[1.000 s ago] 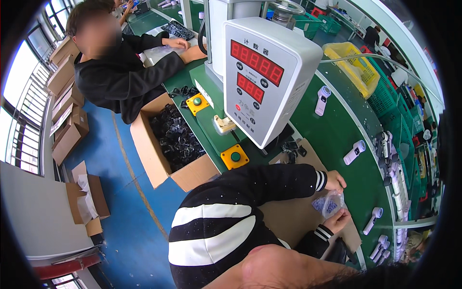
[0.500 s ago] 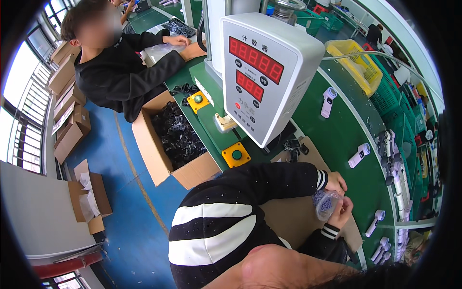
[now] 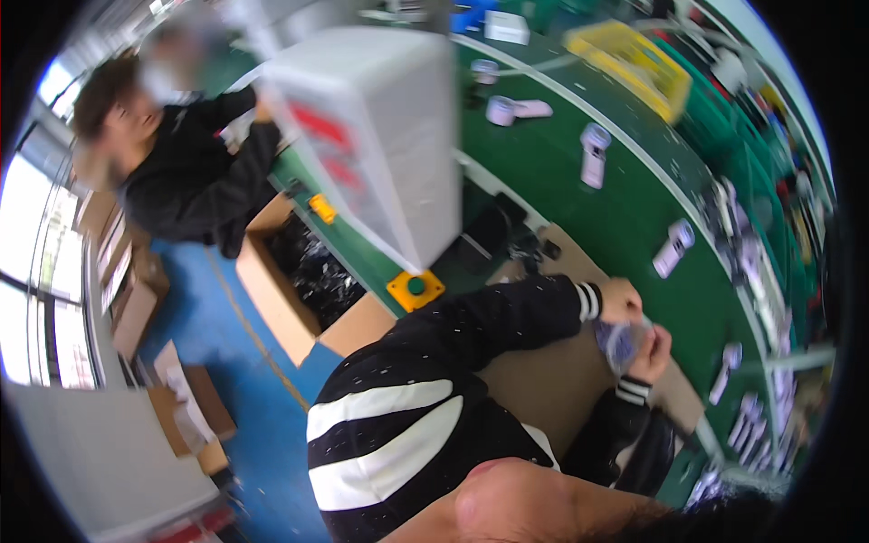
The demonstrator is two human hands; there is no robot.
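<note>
A clear plastic bag (image 3: 619,346) of small purple pieces is between my two hands, above a brown cardboard sheet (image 3: 543,385). My left hand (image 3: 620,300) pinches the bag's upper edge with bent fingers. Close beside it, my right hand (image 3: 652,355) has its fingers closed on the bag's other side. The fingertips are slightly blurred, and the exact shape of the purple pieces is too small to make out.
A white box-shaped display unit (image 3: 385,136) stands over the green bench near a yellow button box (image 3: 415,288). Light purple handheld devices (image 3: 674,249) lie on the green belt. A carton (image 3: 281,303) holds black parts. A co-worker (image 3: 186,172) sits far left.
My view has shifted, so the display unit appears farther left and blurred, and more devices on the belt show. Both hands stay on the bag, slightly higher in the picture.
</note>
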